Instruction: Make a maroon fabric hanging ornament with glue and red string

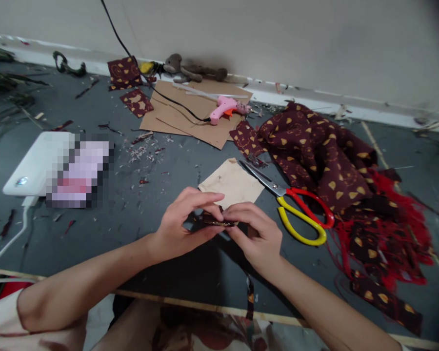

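Dark fabric piece [212, 220]: between both hands, just above the table [190, 278].
Left hand [183, 222]: thumb and fingers closed about its left part.
Right hand [259, 229]: fingertips pinching its right end.
Cream square [232, 181]: just beyond, partly covered by the hands.
Scissors [275, 187]: along the square's right edge, left of heaped patterned cloth [314, 146].
Hidden: much of the piece, behind fingers.

Head-worn view from close above the table [106, 224], forward and down toward the wall [278, 44].
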Demonstrator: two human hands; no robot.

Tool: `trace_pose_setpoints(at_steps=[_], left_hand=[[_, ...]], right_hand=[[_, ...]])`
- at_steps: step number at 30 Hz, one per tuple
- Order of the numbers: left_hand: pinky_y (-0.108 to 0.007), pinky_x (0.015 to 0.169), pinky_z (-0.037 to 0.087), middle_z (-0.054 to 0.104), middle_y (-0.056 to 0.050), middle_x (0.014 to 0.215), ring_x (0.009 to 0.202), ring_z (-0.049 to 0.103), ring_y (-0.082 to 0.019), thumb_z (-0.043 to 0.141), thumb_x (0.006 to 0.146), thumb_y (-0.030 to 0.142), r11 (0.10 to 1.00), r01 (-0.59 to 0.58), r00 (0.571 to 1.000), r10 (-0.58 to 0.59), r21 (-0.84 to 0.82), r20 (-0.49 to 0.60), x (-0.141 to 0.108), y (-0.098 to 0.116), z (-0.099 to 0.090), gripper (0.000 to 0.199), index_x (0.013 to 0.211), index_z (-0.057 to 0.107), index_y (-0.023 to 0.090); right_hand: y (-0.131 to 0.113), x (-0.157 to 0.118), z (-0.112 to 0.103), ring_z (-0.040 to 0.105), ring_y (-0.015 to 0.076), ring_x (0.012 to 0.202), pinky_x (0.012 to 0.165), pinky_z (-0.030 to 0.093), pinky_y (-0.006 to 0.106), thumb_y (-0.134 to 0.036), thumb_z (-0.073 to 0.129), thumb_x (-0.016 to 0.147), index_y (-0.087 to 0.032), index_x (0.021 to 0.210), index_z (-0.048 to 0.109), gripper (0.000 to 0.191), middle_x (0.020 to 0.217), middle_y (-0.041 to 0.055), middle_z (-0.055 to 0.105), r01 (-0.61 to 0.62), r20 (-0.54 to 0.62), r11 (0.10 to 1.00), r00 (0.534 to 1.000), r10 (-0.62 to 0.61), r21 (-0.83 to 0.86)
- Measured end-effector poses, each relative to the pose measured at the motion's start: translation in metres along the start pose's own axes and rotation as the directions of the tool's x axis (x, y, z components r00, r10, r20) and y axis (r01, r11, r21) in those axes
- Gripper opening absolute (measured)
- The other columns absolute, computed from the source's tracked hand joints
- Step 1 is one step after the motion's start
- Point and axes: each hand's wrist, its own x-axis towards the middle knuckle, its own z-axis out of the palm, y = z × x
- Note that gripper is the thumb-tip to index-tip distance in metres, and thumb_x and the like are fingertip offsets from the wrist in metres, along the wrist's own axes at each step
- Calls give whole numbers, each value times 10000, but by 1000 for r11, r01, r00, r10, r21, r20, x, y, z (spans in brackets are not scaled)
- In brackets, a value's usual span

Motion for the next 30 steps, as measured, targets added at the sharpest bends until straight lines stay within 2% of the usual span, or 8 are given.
trace_pose_setpoints(at_steps=[7,13,19,24,30], left_hand=[[-257,757,442,690,-17,777,785,550,-135,703,740,100,999,-35,999,35,17,-11,0,-1,0,528,1231,520,168],[-259,705,485,665,-49,853,808,564,-147,707,716,94,1000,-6,1000,6,-8,6,1,1,-2,554,1231,519,176],[-255,703,481,650,-31,804,783,581,-139,665,726,41,1000,-8,999,8,9,-44,1,0,-3,523,1211,531,185],[-257,710,475,657,-28,796,772,583,-133,662,729,29,1000,-23,999,23,0,-43,1,-2,-2,516,1207,528,172],[-278,754,460,671,-18,803,739,587,-124,668,725,26,1000,-31,999,31,5,-41,0,-2,-2,528,1211,521,166]], right_hand=[[0,1,1,640,161,795,708,531,307,-73,615,778,-230,925,674,222,860,45,676,8,0,1000,1000,-8,-16],[0,0,0,639,165,796,705,531,314,-79,623,777,-236,932,676,227,869,48,676,-17,-20,999,1000,16,-29],[-2,2,-1,632,160,801,700,527,301,-71,639,766,-236,922,667,229,868,45,666,-15,-57,999,998,13,-34],[-5,2,-1,623,167,805,706,526,313,-76,648,755,-237,930,649,238,863,42,656,34,-95,999,995,-38,-39],[-6,2,0,626,169,776,695,531,324,-80,635,766,-230,886,642,193,828,40,658,16,-92,999,996,-19,-34]])
